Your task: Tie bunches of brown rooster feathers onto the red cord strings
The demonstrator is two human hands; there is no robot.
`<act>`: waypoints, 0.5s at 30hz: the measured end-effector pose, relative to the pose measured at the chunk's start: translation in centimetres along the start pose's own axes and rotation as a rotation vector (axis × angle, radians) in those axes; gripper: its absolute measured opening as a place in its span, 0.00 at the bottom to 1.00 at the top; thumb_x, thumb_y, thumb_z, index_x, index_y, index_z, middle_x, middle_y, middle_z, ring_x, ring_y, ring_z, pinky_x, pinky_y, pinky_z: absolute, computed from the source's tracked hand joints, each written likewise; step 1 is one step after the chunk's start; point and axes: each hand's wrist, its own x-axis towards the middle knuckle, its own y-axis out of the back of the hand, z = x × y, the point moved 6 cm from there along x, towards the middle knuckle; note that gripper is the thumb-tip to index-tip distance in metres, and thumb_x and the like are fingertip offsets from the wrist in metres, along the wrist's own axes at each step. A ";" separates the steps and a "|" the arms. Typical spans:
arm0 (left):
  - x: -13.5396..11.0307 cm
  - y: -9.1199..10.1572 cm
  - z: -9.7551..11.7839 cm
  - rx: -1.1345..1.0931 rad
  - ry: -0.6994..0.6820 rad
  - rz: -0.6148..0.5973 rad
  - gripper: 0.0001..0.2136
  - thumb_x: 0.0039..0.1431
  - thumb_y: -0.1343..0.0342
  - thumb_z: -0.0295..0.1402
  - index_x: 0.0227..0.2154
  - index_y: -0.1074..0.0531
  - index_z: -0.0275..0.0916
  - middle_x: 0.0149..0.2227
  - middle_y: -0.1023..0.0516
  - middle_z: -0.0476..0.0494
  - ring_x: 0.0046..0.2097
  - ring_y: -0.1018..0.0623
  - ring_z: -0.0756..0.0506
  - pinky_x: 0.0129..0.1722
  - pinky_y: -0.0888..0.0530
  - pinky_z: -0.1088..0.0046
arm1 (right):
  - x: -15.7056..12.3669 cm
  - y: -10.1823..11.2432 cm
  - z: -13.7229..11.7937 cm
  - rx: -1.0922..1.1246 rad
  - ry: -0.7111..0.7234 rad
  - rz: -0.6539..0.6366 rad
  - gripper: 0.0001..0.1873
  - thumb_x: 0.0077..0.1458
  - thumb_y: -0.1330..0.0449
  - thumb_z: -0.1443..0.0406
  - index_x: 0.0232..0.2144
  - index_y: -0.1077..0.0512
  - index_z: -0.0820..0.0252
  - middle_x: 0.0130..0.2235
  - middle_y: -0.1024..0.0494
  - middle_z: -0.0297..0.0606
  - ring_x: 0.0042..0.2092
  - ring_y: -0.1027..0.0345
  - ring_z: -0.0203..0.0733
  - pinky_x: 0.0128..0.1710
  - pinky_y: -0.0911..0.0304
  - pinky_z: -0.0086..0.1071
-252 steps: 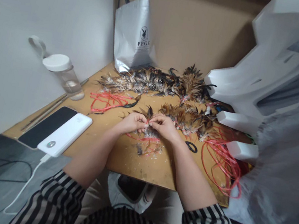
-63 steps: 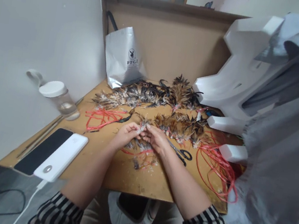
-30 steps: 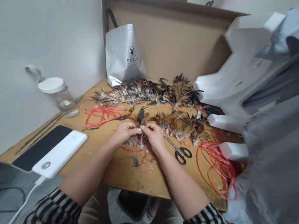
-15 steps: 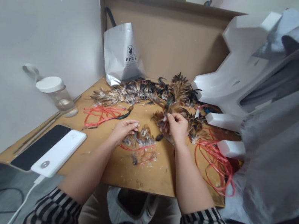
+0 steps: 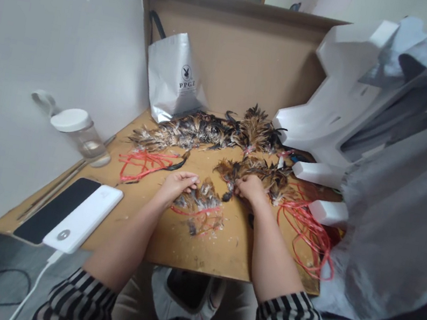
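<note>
Grey cloth [image 5: 399,224]: fills my right side, cut off by the frame, and covers that end of the desk [image 5: 182,247].
Cardboard sheet [image 5: 254,63]: upright behind the desk.
White foam blocks [image 5: 327,119]: partly under the cloth.
Silver bag [image 5: 175,80]: stands against the cardboard; I cannot see inside it.
Long feather row [image 5: 197,130]: along the back of the desk.
Red cords [image 5: 307,233]: looped at the right. A smaller red tangle [image 5: 143,162] lies left of centre.
Power bank [image 5: 83,217]: just beside a phone [image 5: 52,209], near the left edge.
Clear bottle [image 5: 79,129]: white lid, against the wall; I cannot make out the contents.
Right hand [image 5: 249,188]: knuckles toward me, fingers curled down into the feather bunches [image 5: 272,175]. The tips are hidden, so I cannot tell whether they grip.
Left hand [image 5: 176,185]: fingers narrow, drawn together at the edge of the small feather heap [image 5: 202,199], which lies mid-desk between my view of both hands. I cannot tell whether they pinch anything.
Dark shape [image 5: 251,221]: by the right wrist, mostly hidden by the forearm; too little shows to name it.
</note>
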 end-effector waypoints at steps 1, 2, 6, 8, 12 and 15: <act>0.0 0.0 0.0 0.005 0.001 -0.002 0.16 0.41 0.39 0.38 0.32 0.27 0.33 0.32 0.24 0.41 0.28 0.27 0.53 0.25 0.33 0.80 | -0.1 0.1 -0.1 -0.044 -0.009 0.002 0.13 0.44 0.48 0.63 0.14 0.29 0.60 0.14 0.30 0.36 0.17 0.40 0.33 0.21 0.48 0.26; 0.0 -0.1 0.0 0.008 0.001 -0.003 0.16 0.41 0.39 0.38 0.32 0.27 0.33 0.32 0.24 0.41 0.28 0.27 0.53 0.25 0.33 0.80 | -0.2 0.3 -0.2 -0.080 -0.013 0.015 0.13 0.44 0.48 0.63 0.14 0.29 0.60 0.15 0.30 0.37 0.17 0.40 0.33 0.21 0.48 0.27; 0.0 0.1 0.2 0.010 -0.009 0.004 0.16 0.41 0.40 0.38 0.32 0.28 0.33 0.32 0.24 0.41 0.28 0.27 0.53 0.25 0.33 0.80 | -0.7 1.5 -1.0 -0.113 0.024 0.143 0.11 0.42 0.45 0.61 0.15 0.29 0.60 0.16 0.29 0.38 0.19 0.38 0.34 0.21 0.48 0.27; 0.0 0.3 0.4 0.011 -0.032 0.010 0.16 0.41 0.40 0.39 0.32 0.28 0.33 0.32 0.24 0.41 0.28 0.27 0.53 0.25 0.33 0.80 | -1.0 2.3 -1.3 -0.052 0.071 0.224 0.12 0.43 0.45 0.59 0.17 0.28 0.60 0.17 0.29 0.38 0.21 0.37 0.35 0.22 0.48 0.26; 0.2 1.0 0.6 0.005 -0.088 0.048 0.16 0.42 0.41 0.40 0.32 0.28 0.33 0.32 0.24 0.41 0.27 0.28 0.53 0.25 0.33 0.80 | -1.6 3.9 -1.9 0.139 0.181 0.411 0.18 0.47 0.49 0.55 0.24 0.27 0.63 0.19 0.28 0.37 0.23 0.38 0.36 0.25 0.45 0.26; 0.3 1.5 0.7 -0.006 -0.141 0.084 0.16 0.43 0.41 0.40 0.32 0.27 0.33 0.32 0.24 0.41 0.27 0.28 0.53 0.24 0.34 0.80 | -2.2 4.5 -2.7 0.247 0.265 0.518 0.20 0.49 0.51 0.54 0.26 0.28 0.64 0.21 0.29 0.36 0.25 0.39 0.35 0.26 0.45 0.26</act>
